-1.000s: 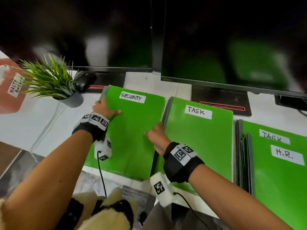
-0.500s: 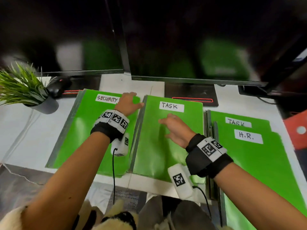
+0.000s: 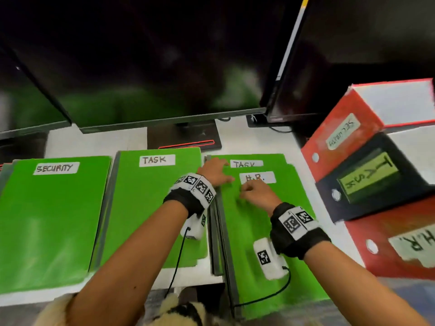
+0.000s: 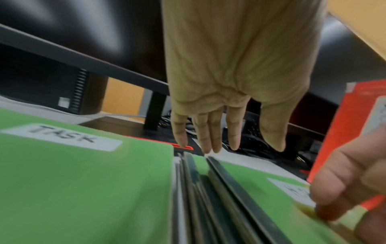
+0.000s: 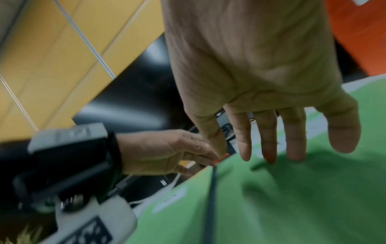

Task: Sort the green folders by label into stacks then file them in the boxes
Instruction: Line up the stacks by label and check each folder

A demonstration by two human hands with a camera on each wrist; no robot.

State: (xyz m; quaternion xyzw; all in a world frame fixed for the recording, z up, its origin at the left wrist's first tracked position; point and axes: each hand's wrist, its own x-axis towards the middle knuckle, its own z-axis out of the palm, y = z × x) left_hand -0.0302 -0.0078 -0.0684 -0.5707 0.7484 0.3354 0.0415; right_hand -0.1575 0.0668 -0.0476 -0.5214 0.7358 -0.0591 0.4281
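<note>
A: Where are the folders?

B: Three green piles lie side by side on the white surface. The left pile is topped by a label reading SECURITY, the middle pile by one reading TASK. The right pile is uneven: its top folder, marked H.R., sits slightly lower than a folder marked TASK beneath it, so both labels show. Dark spines run down that pile's left edge.

A: And the hands?

B: Both are at the far end of the right pile. The left hand lies at its far left corner with fingers straight and spread, holding nothing; in the left wrist view the fingers point past the spines toward the monitor base. The right hand rests just below the H.R. label, fingers extended, tips on the green cover in the right wrist view, gripping nothing.

A: The boxes?

B: Three stand to the right of the piles, well apart from the hands: a red box labelled SECURITY at the far end, a black box labelled TASK in the middle, and a nearer red box labelled H.R. Dark monitors stand behind the folders.
</note>
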